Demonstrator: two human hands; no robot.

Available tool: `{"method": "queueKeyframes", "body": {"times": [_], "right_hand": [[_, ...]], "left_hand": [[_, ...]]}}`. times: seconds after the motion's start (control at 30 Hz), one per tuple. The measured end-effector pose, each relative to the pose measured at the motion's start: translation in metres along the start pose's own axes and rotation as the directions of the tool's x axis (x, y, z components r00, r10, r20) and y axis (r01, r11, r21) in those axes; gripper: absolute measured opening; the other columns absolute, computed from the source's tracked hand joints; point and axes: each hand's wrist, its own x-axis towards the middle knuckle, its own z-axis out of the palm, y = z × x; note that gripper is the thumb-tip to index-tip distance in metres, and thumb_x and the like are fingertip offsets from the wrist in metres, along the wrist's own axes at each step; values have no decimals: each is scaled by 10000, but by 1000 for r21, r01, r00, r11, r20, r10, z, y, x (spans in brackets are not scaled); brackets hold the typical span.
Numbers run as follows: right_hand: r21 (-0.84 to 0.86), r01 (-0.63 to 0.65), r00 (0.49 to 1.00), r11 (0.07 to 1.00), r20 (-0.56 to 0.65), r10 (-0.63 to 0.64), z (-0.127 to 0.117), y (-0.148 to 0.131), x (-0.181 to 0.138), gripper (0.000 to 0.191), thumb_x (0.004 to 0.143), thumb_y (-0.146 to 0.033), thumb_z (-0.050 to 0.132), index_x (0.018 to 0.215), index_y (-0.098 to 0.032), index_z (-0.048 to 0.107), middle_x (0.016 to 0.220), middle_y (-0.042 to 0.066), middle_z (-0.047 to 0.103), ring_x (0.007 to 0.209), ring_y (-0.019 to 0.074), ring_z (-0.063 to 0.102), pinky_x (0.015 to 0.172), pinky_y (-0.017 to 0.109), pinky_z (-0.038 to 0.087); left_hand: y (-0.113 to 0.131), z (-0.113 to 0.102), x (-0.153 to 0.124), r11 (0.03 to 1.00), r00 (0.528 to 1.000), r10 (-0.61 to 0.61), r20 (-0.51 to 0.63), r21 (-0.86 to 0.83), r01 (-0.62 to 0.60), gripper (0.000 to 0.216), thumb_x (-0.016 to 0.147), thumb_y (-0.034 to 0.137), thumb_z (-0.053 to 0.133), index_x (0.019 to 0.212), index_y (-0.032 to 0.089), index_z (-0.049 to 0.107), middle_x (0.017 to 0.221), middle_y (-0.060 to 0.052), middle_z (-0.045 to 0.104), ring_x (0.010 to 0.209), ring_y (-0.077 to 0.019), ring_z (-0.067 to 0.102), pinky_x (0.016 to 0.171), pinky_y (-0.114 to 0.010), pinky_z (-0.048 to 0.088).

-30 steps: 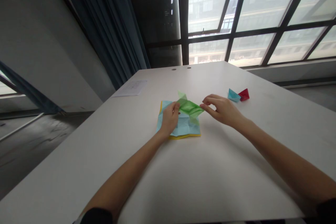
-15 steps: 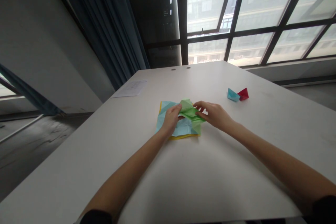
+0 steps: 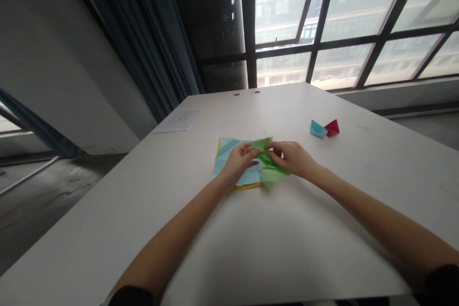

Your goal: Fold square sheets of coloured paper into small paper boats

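Note:
A creased sheet of green paper (image 3: 273, 168) is held up between both hands, partly folded. My left hand (image 3: 239, 162) pinches its left edge between thumb and fingers. On the upper part of the same sheet my right hand (image 3: 291, 157) closes its thumb and fingertips. Beneath lies a creased light-blue paper (image 3: 224, 155) flat on the table, and a yellow paper (image 3: 247, 187) shows along its left and lower edges. The hands and the green sheet hide part of the blue one.
A folded blue paper boat (image 3: 318, 129) and a red paper boat (image 3: 333, 127) touch at the right on the white table (image 3: 229, 248). A printed white sheet (image 3: 178, 121) lies at the far left. Windows and a dark curtain (image 3: 143, 33) stand behind.
The green paper has turned and opened out downward to the right. My left hand has moved slightly right, so both hands' fingertips are closer together.

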Motion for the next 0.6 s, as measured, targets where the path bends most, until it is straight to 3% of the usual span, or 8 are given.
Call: {"method": "queueKeyframes", "body": {"times": [0.13,0.3,0.47,0.6], "right_hand": [[63,-33,999,997,5,33,-1,3,2,240,789,-254,455,944,-177,621,645,17,641,567,138,565,570,229,398],[80,-12,1000,997,-11,13,-2,0,2,216,765,-234,472,905,-177,626,654,14,635,580,136,567,583,228,405],[118,72,997,990,-2,-72,1,-4,0,168,771,-229,470,781,-176,629,711,30,636,622,130,571,590,220,407],[170,0,1000,985,-19,3,0,-5,0,177,795,-268,453,736,-171,590,689,26,631,592,129,574,577,225,415]], "left_hand": [[-1,-2,0,998,1000,-2,-25,64,3,411,558,292,757,893,147,568,761,-22,618,666,-110,599,621,-223,473],[-2,-2,2,997,999,-4,-50,72,8,369,598,340,720,858,143,549,709,-19,615,610,-104,595,575,-217,469],[-2,2,0,962,998,58,-2,266,-56,394,555,281,745,874,139,564,708,-12,603,593,-98,576,563,-214,477],[-4,1,1,975,1000,0,14,221,-3,261,600,214,674,833,134,587,719,-19,610,626,-103,580,578,-212,486]]}}
